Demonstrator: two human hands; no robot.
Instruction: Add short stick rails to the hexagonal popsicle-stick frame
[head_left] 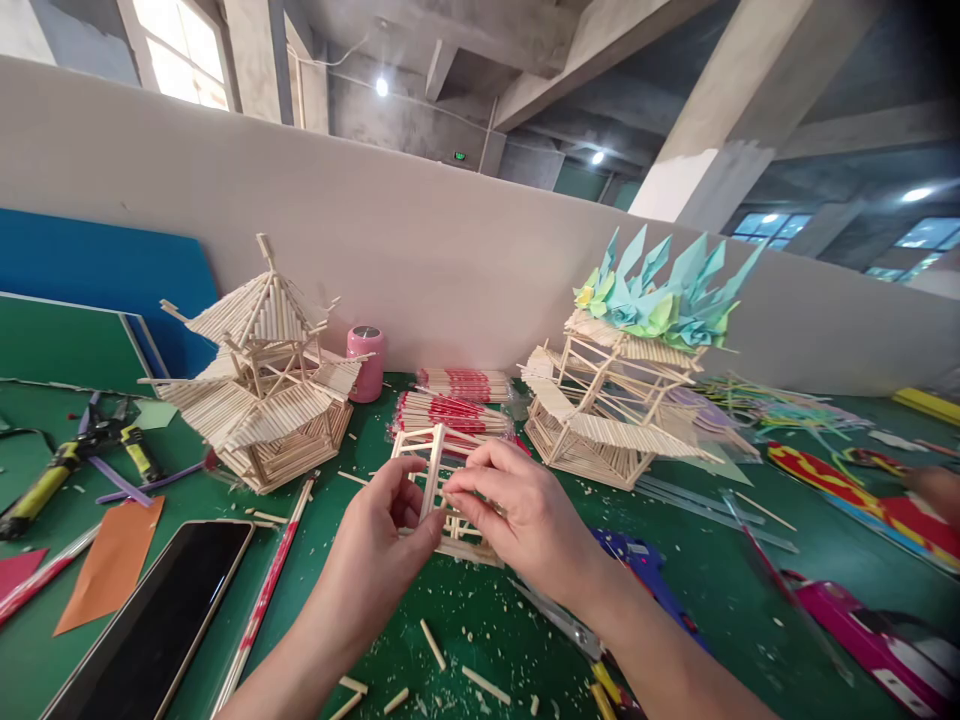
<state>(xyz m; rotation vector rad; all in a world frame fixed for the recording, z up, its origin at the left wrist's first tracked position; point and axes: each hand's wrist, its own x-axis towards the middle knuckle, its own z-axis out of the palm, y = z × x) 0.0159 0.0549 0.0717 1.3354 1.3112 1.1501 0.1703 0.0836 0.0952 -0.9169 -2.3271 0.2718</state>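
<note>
A small frame model of pale wooden sticks point(433, 472) stands on the green table in front of me. My left hand point(381, 540) is closed on its left side, with thumb and fingers around an upright stick. My right hand point(521, 505) pinches at the frame's right side, thumb against fingertips; whatever is between them is too small or hidden to make out. Both hands cover part of the frame. Short cut sticks point(433, 645) lie on the table below it. Scissors point(562, 620) lie partly under my right forearm.
Two larger stick pavilions, one at left point(262, 400) and one topped with blue paper at right point(600, 430), flank bundled sticks point(442, 415). A phone point(154, 625), pliers point(67, 465), a pink can point(366, 365) and a blue tool point(645, 565) lie around. Another person's hand point(937, 495) shows at far right.
</note>
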